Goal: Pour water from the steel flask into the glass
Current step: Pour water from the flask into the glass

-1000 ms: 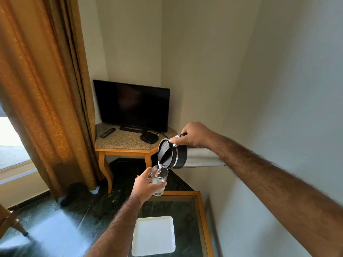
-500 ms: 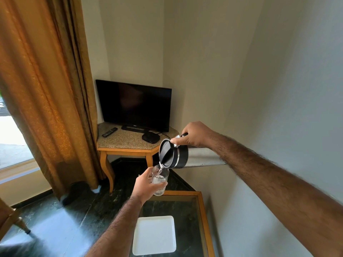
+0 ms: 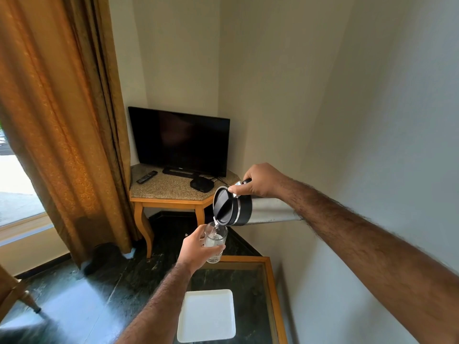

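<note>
- Steel flask [image 3: 268, 211]: silver-grey body, black collar and lid with a thin chrome ring.
- Glass [image 3: 215, 242]: clear, colourless.
- Curtain [image 3: 62, 120]: golden orange with a faint scrolling pattern.
- Television [image 3: 180, 141]: black.
- Corner surface [image 3: 169, 186]: speckled beige top, orange-brown wooden frame.
- Plate [image 3: 207, 315]: plain white.
- Floor [image 3: 139, 269]: dark green, white-veined.

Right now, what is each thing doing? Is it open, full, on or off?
Steel flask: tipped sideways, pouring, gripped by the right hand.
Glass: held upright in the left hand, partly full.
TV: screen dark.
White plate: empty, flat on the glass-topped table.
Curtain: drawn aside.
</note>
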The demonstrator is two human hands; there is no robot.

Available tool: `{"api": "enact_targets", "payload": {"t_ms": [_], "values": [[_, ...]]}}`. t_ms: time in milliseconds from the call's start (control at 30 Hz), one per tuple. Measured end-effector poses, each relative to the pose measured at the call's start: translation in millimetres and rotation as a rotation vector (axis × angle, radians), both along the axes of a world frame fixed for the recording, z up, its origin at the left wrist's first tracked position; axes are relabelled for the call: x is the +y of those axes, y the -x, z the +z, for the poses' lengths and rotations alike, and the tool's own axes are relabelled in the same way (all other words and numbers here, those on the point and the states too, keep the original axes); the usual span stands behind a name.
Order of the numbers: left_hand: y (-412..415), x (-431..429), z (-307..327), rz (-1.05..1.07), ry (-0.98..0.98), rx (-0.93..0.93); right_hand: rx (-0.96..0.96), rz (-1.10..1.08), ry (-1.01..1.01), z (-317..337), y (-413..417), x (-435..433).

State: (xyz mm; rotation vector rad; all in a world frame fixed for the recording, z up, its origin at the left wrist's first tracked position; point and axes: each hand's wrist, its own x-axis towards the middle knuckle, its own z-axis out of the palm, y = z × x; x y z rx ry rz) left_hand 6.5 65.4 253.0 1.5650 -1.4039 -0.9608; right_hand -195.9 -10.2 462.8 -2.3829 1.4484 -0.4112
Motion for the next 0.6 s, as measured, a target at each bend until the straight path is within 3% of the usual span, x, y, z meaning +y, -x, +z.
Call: {"api": "enact_targets", "payload": {"t_ms": [600], "values": [[-1.4, -5.8, -2.9, -0.003, 0.005, 0.022, 0.006, 0.011, 0.005, 1.6, 1.5, -3.3]]}}
